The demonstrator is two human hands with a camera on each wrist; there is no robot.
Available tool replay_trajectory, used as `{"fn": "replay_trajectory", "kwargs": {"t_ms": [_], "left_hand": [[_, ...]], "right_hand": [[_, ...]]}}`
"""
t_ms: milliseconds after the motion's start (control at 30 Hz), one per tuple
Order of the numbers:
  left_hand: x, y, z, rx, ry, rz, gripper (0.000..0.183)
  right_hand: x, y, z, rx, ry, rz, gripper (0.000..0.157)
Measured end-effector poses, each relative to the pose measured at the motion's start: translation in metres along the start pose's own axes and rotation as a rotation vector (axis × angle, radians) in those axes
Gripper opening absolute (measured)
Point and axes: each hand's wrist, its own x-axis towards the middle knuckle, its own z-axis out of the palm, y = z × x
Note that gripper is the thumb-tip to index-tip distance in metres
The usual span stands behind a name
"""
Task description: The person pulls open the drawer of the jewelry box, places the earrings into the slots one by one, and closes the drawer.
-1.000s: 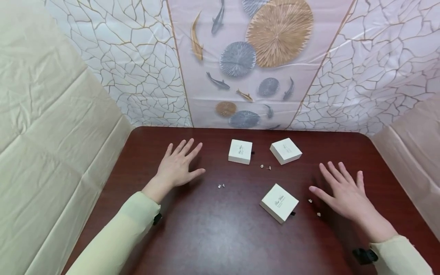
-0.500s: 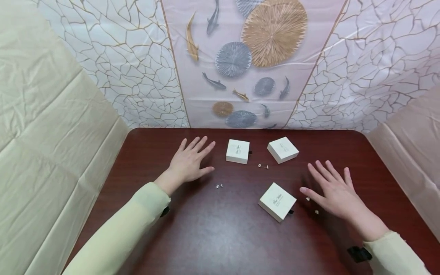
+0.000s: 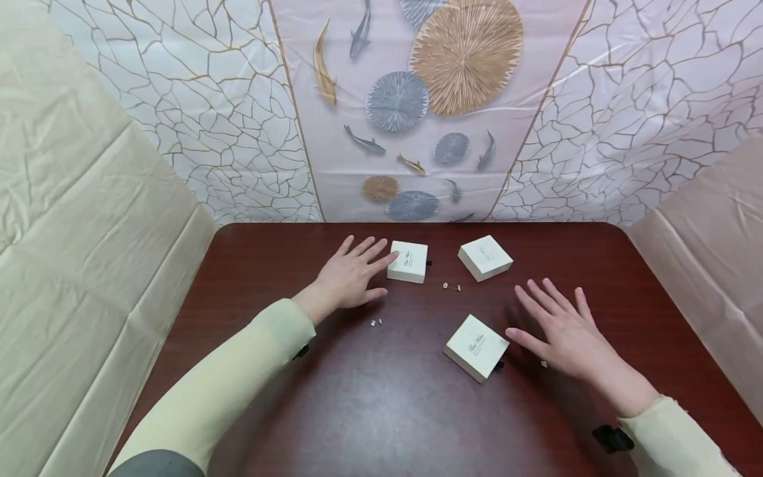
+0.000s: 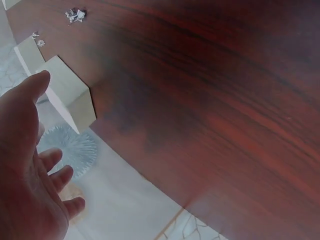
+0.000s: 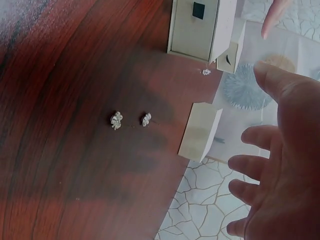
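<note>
My left hand [image 3: 352, 275], fingers spread and holding nothing, is at the left of a small white gift box [image 3: 408, 262]; its index fingertip overlaps that box's left edge in the head view. A pair of stud earrings [image 3: 376, 322] lies nearer me, below the left thumb. My right hand [image 3: 563, 331] is spread over the table's right side, its thumb tip right at the corner of the front white box [image 3: 476, 348]. Below it lie two flower-shaped studs [image 5: 116, 120], seen in the right wrist view; the hand hides one from the head view.
A third white box [image 3: 485, 258] sits turned at the back right, with another pair of studs [image 3: 451, 287] just in front of it. A black tab [image 5: 198, 10] shows on one box's side. Patterned cloth [image 3: 393, 132] hangs behind the dark wooden table [image 3: 357, 411].
My left hand has moved right, from bare table to the back left box. My right hand has shifted left, closer to the front box. Boxes and earrings stay in place as the view turns slightly.
</note>
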Motion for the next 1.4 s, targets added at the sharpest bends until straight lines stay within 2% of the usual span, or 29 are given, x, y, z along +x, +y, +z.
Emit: {"fn": "replay_trajectory", "kwargs": {"t_ms": [233, 533, 667, 900, 1200, 1400], "left_hand": [[0.015, 0.003, 0.001, 0.022, -0.019, 0.056, 0.08], [0.039, 0.008, 0.003, -0.04, -0.027, 0.126, 0.077], [0.047, 0.01, 0.004, -0.026, -0.041, 0.156, 0.074], [0.057, 0.01, 0.006, 0.031, -0.061, 0.181, 0.072], [0.065, 0.009, 0.007, 0.021, -0.044, 0.23, 0.071], [0.07, 0.006, 0.013, 0.016, -0.034, 0.271, 0.07]], "right_hand": [[-0.001, -0.008, 0.004, 0.0, 0.028, -0.039, 0.081], [-0.001, -0.024, 0.004, 0.0, 0.036, -0.084, 0.079], [0.001, -0.03, 0.003, 0.006, 0.051, -0.118, 0.077], [0.0, -0.039, 0.005, 0.033, 0.084, -0.165, 0.073], [-0.001, -0.044, 0.01, 0.067, 0.078, -0.176, 0.071], [0.0, -0.046, 0.009, 0.075, 0.069, -0.171, 0.07]]}}
